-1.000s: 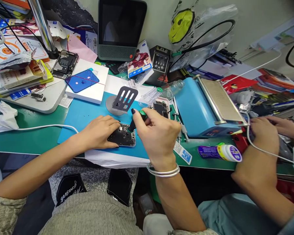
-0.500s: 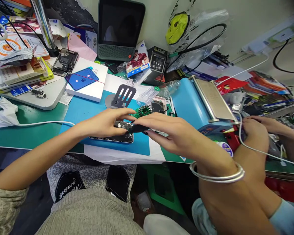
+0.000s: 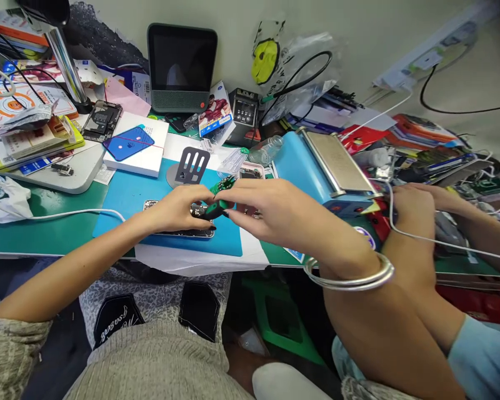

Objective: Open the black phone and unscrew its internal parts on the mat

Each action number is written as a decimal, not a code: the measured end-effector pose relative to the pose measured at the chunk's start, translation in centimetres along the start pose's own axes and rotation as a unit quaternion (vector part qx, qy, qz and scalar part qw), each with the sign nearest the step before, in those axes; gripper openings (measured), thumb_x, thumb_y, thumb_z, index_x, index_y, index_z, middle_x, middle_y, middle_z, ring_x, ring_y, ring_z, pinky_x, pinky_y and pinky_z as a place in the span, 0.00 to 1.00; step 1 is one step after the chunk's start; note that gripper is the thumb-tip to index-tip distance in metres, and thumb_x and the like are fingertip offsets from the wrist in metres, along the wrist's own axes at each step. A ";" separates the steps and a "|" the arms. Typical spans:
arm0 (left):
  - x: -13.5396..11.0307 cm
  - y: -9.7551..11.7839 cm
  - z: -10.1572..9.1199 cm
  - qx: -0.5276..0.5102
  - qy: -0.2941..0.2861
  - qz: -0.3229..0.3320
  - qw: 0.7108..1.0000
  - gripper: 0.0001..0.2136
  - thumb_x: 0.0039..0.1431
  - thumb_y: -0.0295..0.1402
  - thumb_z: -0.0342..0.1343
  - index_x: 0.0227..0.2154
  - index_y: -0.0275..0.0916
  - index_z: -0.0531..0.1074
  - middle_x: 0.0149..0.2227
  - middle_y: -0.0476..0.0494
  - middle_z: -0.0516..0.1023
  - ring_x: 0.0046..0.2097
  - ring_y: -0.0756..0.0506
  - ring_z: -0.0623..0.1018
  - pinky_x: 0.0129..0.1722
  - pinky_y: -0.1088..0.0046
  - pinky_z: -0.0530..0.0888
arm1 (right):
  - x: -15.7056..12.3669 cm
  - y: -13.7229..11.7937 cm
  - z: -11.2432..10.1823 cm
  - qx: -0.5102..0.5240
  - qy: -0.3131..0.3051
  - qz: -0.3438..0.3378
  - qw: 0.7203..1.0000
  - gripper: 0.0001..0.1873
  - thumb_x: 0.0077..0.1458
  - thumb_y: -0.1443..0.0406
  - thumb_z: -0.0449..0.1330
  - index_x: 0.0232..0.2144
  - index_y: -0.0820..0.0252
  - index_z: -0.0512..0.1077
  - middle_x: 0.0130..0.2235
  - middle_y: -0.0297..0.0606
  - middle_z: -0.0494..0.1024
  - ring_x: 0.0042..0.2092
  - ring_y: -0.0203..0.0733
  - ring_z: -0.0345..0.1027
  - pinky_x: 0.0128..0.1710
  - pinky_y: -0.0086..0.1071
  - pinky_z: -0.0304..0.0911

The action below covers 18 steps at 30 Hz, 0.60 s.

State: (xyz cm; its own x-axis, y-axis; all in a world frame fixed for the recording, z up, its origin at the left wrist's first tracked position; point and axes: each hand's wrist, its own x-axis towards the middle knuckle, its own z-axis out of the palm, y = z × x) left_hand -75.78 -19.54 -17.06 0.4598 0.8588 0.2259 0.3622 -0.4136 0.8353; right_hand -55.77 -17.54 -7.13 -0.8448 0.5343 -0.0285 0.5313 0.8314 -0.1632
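My left hand is closed, gripping a small dark electronic part with metallic spots between thumb and fingers. Against that part lies a dark green, rounded piece, pinched in my right hand; its exact kind cannot be made out. Beneath my left hand, an opened phone rests on the blue mat, partly covered by the hand. A green holder with dark bits stands just behind my fingers. Another open phone body lies beyond my right hand.
Behind the mat are a slotted dark stand, a white phone box and a smart display. A blue machine stands right. A co-worker's hands rest at the far right. A white cable crosses the left side.
The view has shifted, so most things sit further left. My hands stay together; the dark green piece has turned and shows more of its face.
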 end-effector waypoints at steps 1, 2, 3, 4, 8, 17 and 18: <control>-0.1 0.1 -0.1 0.000 -0.013 0.005 1.000 0.09 0.52 0.33 0.59 0.37 0.37 0.76 0.36 0.47 0.79 0.38 0.47 0.77 0.38 0.70 0.72 | -0.1 -0.1 -0.3 0.007 -0.014 -0.011 1.000 0.15 0.60 0.68 0.54 0.46 0.55 0.76 0.38 0.36 0.77 0.36 0.37 0.69 0.33 0.30 0.56; -0.2 0.1 0.0 0.001 -0.021 0.008 1.000 0.08 0.54 0.32 0.58 0.36 0.37 0.76 0.35 0.47 0.79 0.37 0.47 0.77 0.37 0.70 0.72 | -0.2 -0.3 -0.5 0.006 -0.025 -0.011 1.000 0.17 0.59 0.69 0.55 0.48 0.53 0.75 0.39 0.36 0.77 0.36 0.36 0.68 0.32 0.30 0.55; -0.3 0.1 0.1 0.004 -0.020 0.008 1.000 0.07 0.54 0.32 0.58 0.35 0.37 0.76 0.34 0.48 0.80 0.35 0.48 0.77 0.35 0.71 0.72 | -0.2 -0.6 -0.6 -0.002 -0.026 0.002 1.000 0.17 0.58 0.68 0.56 0.50 0.53 0.74 0.40 0.36 0.77 0.36 0.36 0.68 0.31 0.30 0.54; -0.3 0.1 0.3 0.009 -0.013 0.006 1.000 0.06 0.55 0.32 0.59 0.34 0.37 0.76 0.33 0.48 0.79 0.34 0.48 0.77 0.35 0.71 0.72 | -0.2 -1.0 -0.7 -0.022 -0.022 0.030 0.999 0.17 0.57 0.65 0.58 0.49 0.54 0.74 0.39 0.36 0.77 0.35 0.37 0.68 0.30 0.30 0.53; -0.3 -0.1 1.5 0.044 0.034 0.000 0.998 0.08 0.56 0.35 0.63 0.33 0.35 0.73 0.32 0.47 0.77 0.35 0.47 0.76 0.38 0.68 0.73 | 0.3 -1.9 -0.2 -0.107 0.006 0.137 0.985 0.11 0.59 0.58 0.59 0.34 0.60 0.76 0.27 0.36 0.75 0.29 0.38 0.65 0.26 0.32 0.45; -1.3 -0.6 1.4 0.059 0.017 -0.020 0.998 0.10 0.65 0.37 0.60 0.35 0.34 0.73 0.33 0.48 0.75 0.35 0.48 0.77 0.38 0.67 0.76 | 0.1 -1.8 0.2 -0.038 0.018 0.023 0.999 0.11 0.59 0.64 0.60 0.44 0.60 0.74 0.40 0.40 0.76 0.37 0.40 0.69 0.30 0.30 0.55; -1.4 -0.7 1.4 0.062 0.028 -0.029 0.997 0.11 0.64 0.38 0.60 0.34 0.34 0.73 0.32 0.48 0.75 0.35 0.48 0.77 0.39 0.67 0.76 | 0.3 -2.0 0.3 -0.066 0.016 0.065 0.996 0.11 0.60 0.61 0.60 0.42 0.61 0.74 0.36 0.39 0.76 0.34 0.40 0.68 0.28 0.31 0.51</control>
State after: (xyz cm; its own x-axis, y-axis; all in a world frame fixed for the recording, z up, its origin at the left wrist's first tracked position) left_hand -75.51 -20.85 -18.63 0.3900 0.8965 0.2102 0.4865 -0.3944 0.7795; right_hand -57.11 -19.02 -7.07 -0.7673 0.6412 -0.0095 0.6412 0.7668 -0.0296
